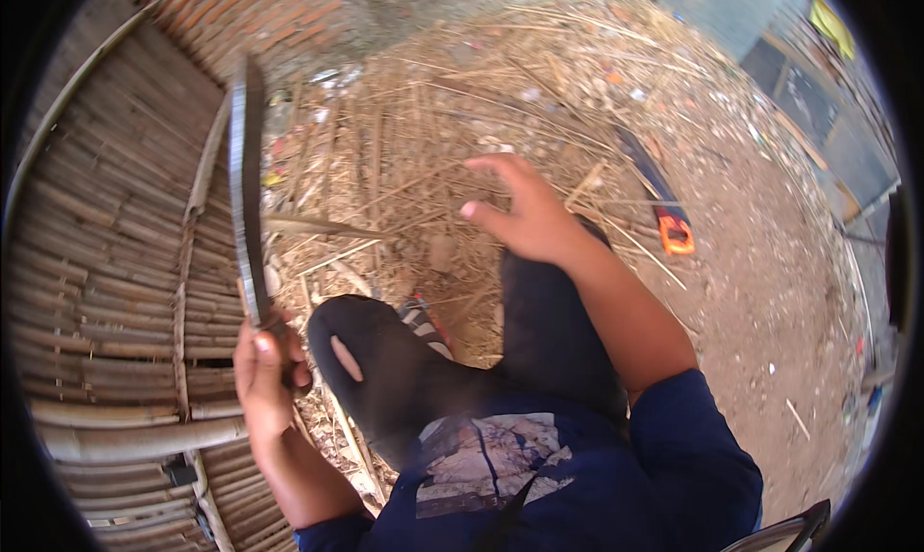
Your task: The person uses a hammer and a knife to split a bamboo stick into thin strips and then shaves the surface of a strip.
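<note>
My left hand [260, 377] is closed around the dark handle of a machete [248, 186]. Its long, slightly curved blade points up and away from me, beside the bamboo wall. Over my right knee, my right hand [520, 210] hangs empty, thumb and fingers apart. Between the blade and my legs, a split bamboo piece [322, 227] lies above the litter, one end close to the machete. On the ground to the right rests a handsaw [677, 232] with an orange and black handle, out of reach of either hand's fingers.
A slatted bamboo wall [106, 254] runs close along my left. Bamboo strips and shavings [414, 119] cover the ground ahead, up to a brick wall [255, 18]. Bare dirt [760, 311] stretches to the right, with grey panels [799, 90] beyond. A sandal-clad foot [423, 326] shows between my knees.
</note>
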{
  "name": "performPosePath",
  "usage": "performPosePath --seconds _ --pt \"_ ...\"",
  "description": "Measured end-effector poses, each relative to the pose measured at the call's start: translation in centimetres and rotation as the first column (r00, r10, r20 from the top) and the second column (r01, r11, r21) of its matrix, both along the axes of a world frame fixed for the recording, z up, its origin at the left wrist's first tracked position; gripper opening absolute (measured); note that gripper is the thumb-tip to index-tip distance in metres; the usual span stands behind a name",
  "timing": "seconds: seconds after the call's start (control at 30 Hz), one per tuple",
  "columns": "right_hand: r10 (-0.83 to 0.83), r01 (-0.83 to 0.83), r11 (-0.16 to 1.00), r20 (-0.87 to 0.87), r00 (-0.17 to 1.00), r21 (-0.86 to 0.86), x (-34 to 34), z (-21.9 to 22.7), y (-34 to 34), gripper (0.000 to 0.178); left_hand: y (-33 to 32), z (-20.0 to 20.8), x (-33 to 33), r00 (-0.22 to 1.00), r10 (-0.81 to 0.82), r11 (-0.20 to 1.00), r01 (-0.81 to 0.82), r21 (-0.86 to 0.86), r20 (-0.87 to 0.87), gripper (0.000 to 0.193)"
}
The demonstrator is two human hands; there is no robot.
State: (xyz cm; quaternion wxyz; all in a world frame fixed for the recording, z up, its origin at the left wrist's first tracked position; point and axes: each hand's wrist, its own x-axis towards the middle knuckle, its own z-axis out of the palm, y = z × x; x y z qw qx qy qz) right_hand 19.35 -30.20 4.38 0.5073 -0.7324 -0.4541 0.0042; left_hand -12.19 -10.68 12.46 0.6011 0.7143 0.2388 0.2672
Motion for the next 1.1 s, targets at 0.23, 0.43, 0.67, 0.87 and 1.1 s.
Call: performPosePath --seconds 0.23,0.43,0.67,0.87,1.1 --pt "-0.619 0.545 0.781 -0.491 0.613 -0.304 7.9 -18.4 -15.2 0.052 0.6 0.6 2.5 0.991 0.12 0.992 -0.122 0.031 0.066 0.046" --pt "-0.742 0.462 0.66 -0.412 0.529 -0.593 6.3 -32.9 -19.8 0.062 2.4 1.4 3.2 0.986 0.156 0.985 -0.16 0.069 0.065 0.049" --pt "-0.653 0.349 0.695 -0.351 0.671 -0.628 9.1 -35.7 -15.9 0.061 3.7 2.1 4.2 0.984 0.163 0.981 -0.169 0.097 0.069 0.051" --pt "-0.575 0.387 0.72 -0.184 0.797 -0.575 13.4 -36.8 -11.2 0.057 4.1 2.6 5.0 0.973 0.222 0.971 -0.227 0.076 0.07 0.052" --pt "-0.052 -0.175 0.873 -0.443 0.895 -0.456 18.2 -34.8 -1.0 0.064 4.4 2.7 4.5 0.954 0.29 0.953 -0.296 0.069 0.08 0.052"
